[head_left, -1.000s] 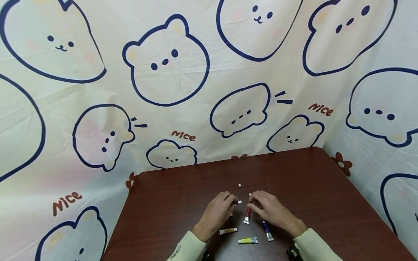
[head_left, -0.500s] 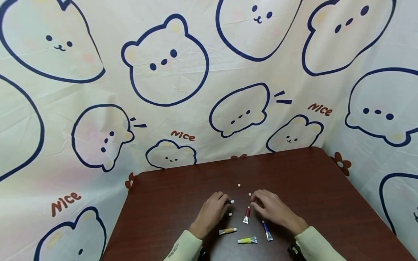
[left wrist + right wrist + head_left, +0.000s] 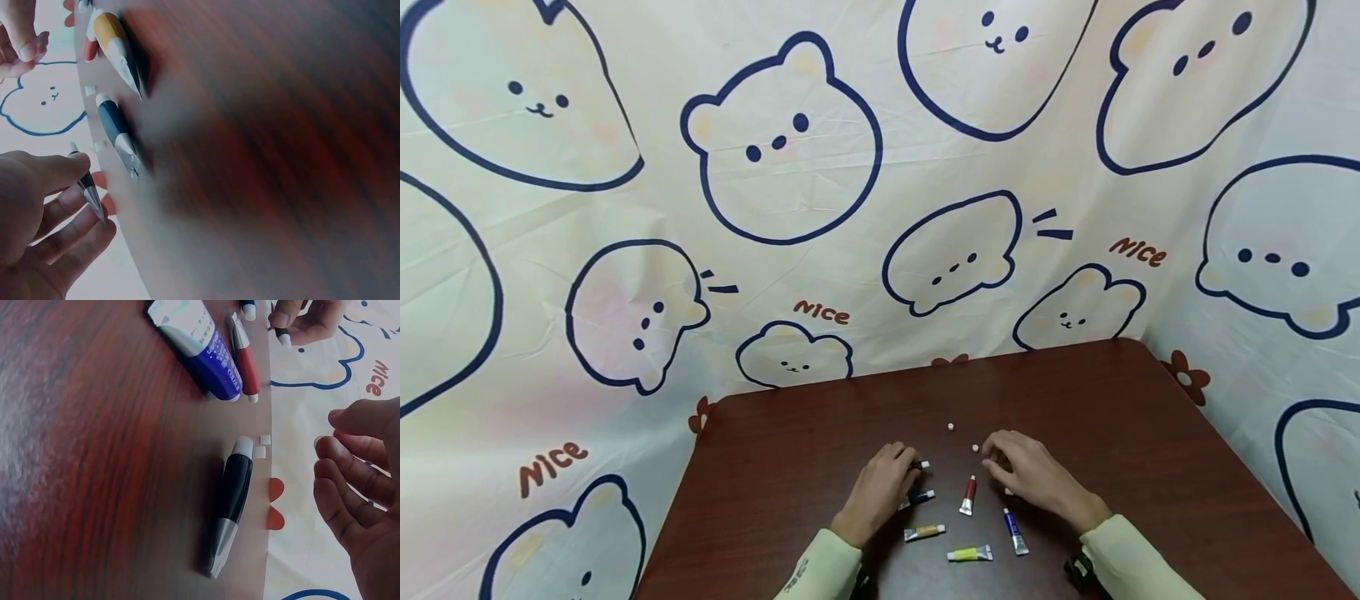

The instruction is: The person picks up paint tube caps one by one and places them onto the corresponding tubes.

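My left hand [image 3: 880, 487] pinches a small black paint tube [image 3: 89, 187] with a white cap between thumb and fingers, above the table. A dark blue paint tube [image 3: 115, 128] lies beside that hand, partly hidden by it in the head view. My right hand [image 3: 1030, 471] hovers with loosely bent fingers and holds nothing. A black paint tube [image 3: 234, 487] lies near it, mostly covered in the head view. Between the hands lies a red paint tube [image 3: 967, 497]. Closer to me are an ochre tube [image 3: 924, 532], a yellow tube [image 3: 970, 553] and a blue-violet tube [image 3: 1014, 532].
Two tiny white pieces [image 3: 975, 448], which look like loose bits or caps, lie beyond the red tube. The brown wooden table [image 3: 775, 467] meets a cloth backdrop [image 3: 790, 275] printed with cartoon bears along its far side.
My left hand has drawn away to the left with the black tube, uncovering the dark blue tube. My right hand has shifted slightly right, away from the red tube.
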A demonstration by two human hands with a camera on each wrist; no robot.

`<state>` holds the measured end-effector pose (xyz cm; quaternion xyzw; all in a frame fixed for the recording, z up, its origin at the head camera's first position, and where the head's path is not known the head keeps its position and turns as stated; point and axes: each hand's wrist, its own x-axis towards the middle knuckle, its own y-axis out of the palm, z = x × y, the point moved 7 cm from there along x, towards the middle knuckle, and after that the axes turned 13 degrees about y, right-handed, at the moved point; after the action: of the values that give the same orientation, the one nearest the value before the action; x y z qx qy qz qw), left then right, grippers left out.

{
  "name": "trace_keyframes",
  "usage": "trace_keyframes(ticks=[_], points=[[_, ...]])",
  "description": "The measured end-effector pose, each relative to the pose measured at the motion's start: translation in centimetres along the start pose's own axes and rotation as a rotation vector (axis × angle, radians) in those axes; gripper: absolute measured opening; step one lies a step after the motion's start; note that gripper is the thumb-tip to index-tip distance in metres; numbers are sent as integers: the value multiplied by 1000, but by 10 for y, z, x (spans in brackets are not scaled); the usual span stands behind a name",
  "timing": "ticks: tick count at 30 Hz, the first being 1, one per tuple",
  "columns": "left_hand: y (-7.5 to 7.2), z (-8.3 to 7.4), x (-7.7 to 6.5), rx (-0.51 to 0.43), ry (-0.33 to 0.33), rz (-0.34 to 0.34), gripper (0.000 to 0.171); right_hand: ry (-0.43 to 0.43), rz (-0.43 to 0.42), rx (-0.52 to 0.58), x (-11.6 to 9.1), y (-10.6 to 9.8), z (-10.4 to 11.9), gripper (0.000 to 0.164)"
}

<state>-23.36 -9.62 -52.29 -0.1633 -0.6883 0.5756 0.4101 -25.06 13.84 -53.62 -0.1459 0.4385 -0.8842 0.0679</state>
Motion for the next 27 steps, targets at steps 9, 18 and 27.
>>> trace_keyframes(ticks=[9, 18, 27], points=[[6, 5, -2, 14, -26, 22, 12, 26, 24, -10, 6, 4, -6, 12], [12, 11, -5, 2, -66, 57, 11, 30, 15, -18, 14, 5, -13, 12], [13, 13, -8, 6, -38, 11, 17, 26, 19, -33, 20, 9, -14, 14]])
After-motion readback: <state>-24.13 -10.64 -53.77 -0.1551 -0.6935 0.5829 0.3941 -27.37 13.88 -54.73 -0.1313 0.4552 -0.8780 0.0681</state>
